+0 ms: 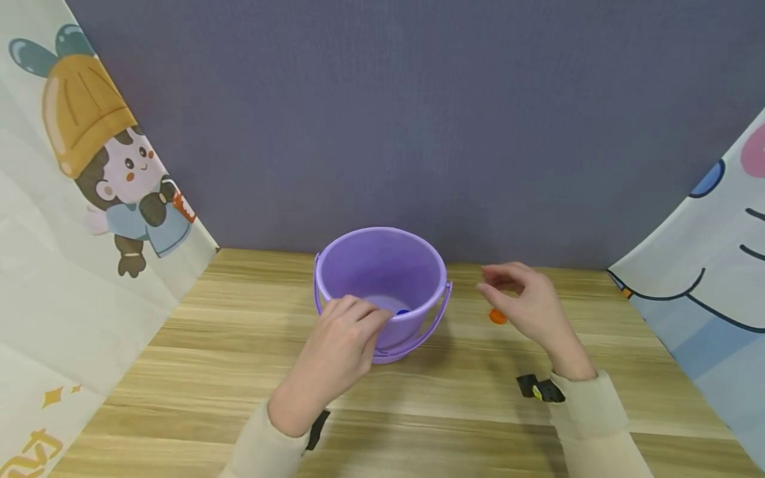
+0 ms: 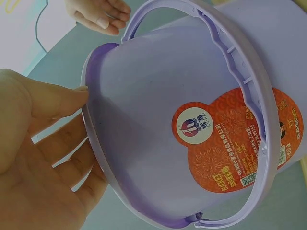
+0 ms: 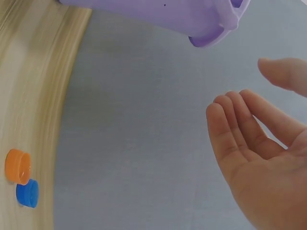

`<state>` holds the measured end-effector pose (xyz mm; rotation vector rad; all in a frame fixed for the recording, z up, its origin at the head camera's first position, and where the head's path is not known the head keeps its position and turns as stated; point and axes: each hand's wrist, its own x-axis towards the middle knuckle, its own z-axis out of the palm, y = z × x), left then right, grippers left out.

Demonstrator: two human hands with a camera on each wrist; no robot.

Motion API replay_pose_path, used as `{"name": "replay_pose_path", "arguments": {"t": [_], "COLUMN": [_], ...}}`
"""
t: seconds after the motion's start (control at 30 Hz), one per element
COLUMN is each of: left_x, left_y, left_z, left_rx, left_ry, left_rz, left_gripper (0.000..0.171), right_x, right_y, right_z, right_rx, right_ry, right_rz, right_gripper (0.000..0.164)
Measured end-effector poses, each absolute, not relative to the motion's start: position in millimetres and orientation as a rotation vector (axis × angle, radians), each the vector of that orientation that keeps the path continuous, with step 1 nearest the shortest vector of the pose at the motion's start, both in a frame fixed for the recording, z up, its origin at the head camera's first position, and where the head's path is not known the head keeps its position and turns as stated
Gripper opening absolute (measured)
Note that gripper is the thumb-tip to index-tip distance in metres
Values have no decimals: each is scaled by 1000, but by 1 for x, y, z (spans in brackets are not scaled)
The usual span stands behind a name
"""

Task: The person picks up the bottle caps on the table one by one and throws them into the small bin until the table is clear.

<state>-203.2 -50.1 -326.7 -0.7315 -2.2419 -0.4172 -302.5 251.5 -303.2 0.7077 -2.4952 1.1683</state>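
Observation:
A purple bucket [image 1: 412, 325] stands upright on the table, its handle hanging down at the front. My left hand [image 1: 343, 335] grips the near rim, thumb on the outside and fingers over the inside, as the left wrist view shows. Part of a blue object [image 1: 403, 311] shows on the bucket's floor. To the right of the bucket my right hand [image 1: 526, 302] hovers with relaxed, slightly bent fingers and holds nothing. An orange bottle cap [image 1: 497, 316] lies on the table below it. Beside that sits a blue bottle cap [image 3: 28, 193], hidden from the head view.
The wood-grain table [image 1: 239, 312] ends at a grey-blue partition [image 1: 382, 119] behind the bucket. Printed cloths with cartoon figures hang on the left [image 1: 119, 199] and right. A red label [image 2: 216, 158] is stuck on the bucket's near side.

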Motion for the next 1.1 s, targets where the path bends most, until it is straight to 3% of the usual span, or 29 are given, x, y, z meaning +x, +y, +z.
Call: {"name": "replay_pose_path", "arguments": {"t": [1.1], "left_x": [-202], "left_y": [-48], "left_z": [-324], "left_rx": [-735], "left_ry": [-2245], "left_rz": [-435], "left_gripper": [22], "right_x": [-322], "right_y": [282], "right_z": [-333], "right_rx": [535], "right_ry": [-2736], "right_rz": [1076], "right_gripper": [46]}}
